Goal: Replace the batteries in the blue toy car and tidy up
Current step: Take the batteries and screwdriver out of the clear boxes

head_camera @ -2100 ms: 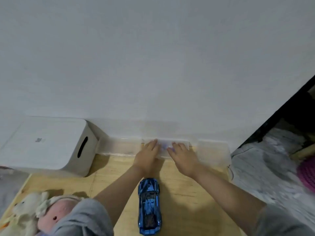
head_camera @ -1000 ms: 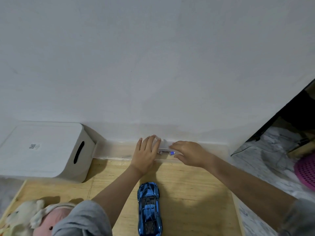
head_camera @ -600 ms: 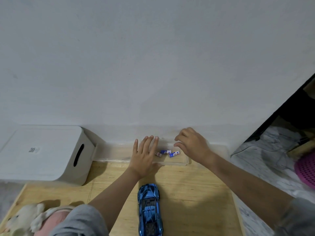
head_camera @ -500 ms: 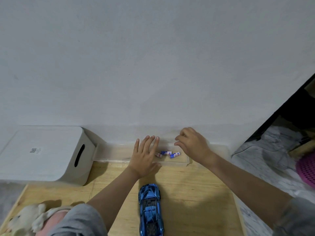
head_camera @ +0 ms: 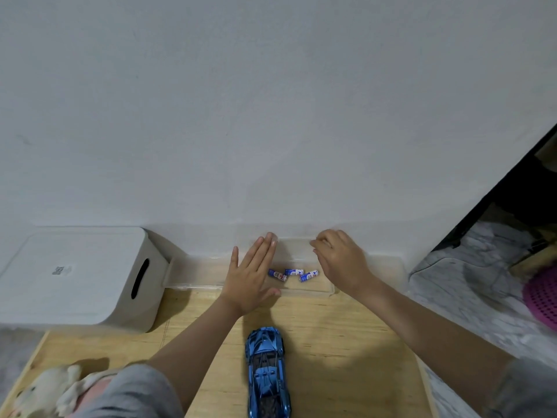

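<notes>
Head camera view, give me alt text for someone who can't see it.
Two hands reach into a clear tray against a wall; the flat left hand and curled right hand flank three batteries. A blue toy car sits nearer.

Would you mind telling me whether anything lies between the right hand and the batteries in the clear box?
Nothing visible does: the right hand is above the open clear box, and the three batteries lie uncovered.
</notes>
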Demonstrator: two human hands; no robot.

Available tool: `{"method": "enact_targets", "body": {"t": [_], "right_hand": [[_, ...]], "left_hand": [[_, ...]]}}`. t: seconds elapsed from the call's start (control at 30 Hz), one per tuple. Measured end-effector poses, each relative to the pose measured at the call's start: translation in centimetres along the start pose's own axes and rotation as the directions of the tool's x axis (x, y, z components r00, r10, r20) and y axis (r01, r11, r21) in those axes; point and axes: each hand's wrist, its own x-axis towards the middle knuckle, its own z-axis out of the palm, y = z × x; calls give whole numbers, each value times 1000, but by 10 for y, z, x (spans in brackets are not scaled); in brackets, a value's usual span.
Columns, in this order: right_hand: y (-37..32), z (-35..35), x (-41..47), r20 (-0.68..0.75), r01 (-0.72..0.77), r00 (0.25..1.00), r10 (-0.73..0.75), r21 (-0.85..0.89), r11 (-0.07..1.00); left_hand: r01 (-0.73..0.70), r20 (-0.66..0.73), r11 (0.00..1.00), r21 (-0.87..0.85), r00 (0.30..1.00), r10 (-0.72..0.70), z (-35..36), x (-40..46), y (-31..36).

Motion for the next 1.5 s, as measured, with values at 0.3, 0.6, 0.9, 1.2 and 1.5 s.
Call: {"method": "enact_targets", "body": {"t": [0.3, 0.6, 0.9, 1.2, 1.5], "right_hand": [[-36, 24, -29, 410, -50, 912, -25, 170, 984], [-38, 49, -31, 607, -184, 787, 109, 62, 981], [-41, 45, -29, 618, -187, 779, 109, 63, 980], [-37, 47, -22, 647, -348, 750, 138, 208, 914], [-35, 46, 12, 758, -368, 652, -17, 336, 867]], "left_hand": [[0, 12, 1000, -4, 1000, 0, 2, 1, -3], [-5, 37, 1000, -12, 999, 6, 1, 1, -6], [-62, 21, 998, -19, 998, 62, -2, 1, -10], [-44, 49, 998, -54, 998, 47, 3, 1, -11], [-52, 41, 996, -67, 998, 54, 5, 2, -12]]}}
